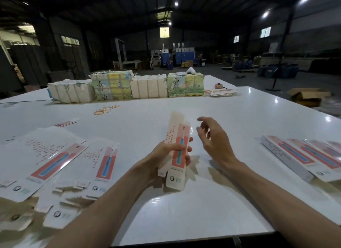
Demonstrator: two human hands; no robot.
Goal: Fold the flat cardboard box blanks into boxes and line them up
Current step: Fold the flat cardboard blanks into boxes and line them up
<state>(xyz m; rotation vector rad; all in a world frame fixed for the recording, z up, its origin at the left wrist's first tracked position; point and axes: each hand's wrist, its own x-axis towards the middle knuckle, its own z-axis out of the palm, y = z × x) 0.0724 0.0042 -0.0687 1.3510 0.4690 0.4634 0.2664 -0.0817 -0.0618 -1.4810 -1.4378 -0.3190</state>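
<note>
Cardboard like this is, we judge, light and thin; stiff across its printed panels, ready to bend at the scored creases, and easily crushed. Our left hand (160, 153) grips the half-formed box blank (180, 140) round its lower middle, fingers curled over the far edge; it is held over the white table (184, 210) at the centre of our view, its long axis toward 12 o'clock. Our right hand (214, 138) hovers just beside it at 3 o'clock, fingers loose and apart, holding nothing. We would take hold along the long edges, not the end flaps, and squeeze gently; the glossy print may slip. Flat blanks (46, 161) lie at 8 o'clock; finished boxes (302, 161) sit in a row at 4 o'clock, well apart.
</note>
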